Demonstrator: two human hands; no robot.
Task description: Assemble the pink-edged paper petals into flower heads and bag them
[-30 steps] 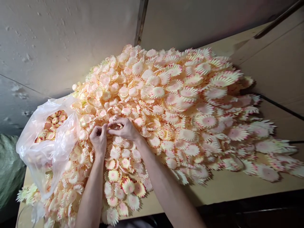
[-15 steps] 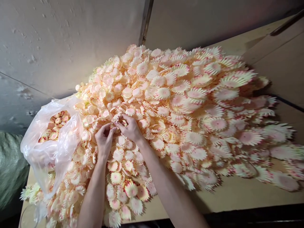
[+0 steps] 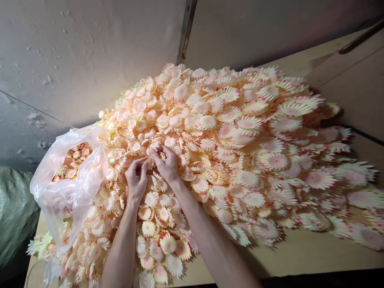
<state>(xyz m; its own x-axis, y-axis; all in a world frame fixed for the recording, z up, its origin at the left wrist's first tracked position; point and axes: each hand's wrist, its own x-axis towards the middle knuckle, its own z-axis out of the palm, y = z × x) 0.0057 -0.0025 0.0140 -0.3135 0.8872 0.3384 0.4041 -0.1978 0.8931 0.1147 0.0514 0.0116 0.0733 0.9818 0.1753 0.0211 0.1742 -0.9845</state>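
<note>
A large heap of pale cream and pink petal discs (image 3: 207,122), fringed and red at the tips, like parts of artificial flowers, lies around both my hands. My left hand (image 3: 136,178) is closed, thumb and forefinger brought together over the middle of the heap; whatever is between them is too small to make out. Just right of it, the bent fingers of my right hand (image 3: 166,165) press at a small petal disc (image 3: 154,147). Whether that disc is loose or part of a stack I cannot tell. The fingertips of the two hands are slightly apart.
At the left, a translucent plastic bag (image 3: 67,192) gapes open, holding several small round flower pieces (image 3: 78,153). A green sack (image 3: 16,212) stands beyond the table's left edge. Behind the heap rises a grey wall (image 3: 90,52). The wooden table (image 3: 315,252) shows along the front.
My hands were together at the fingertips; now the right ones have drawn apart and touch a petal disc. The whole view has shifted slightly.
</note>
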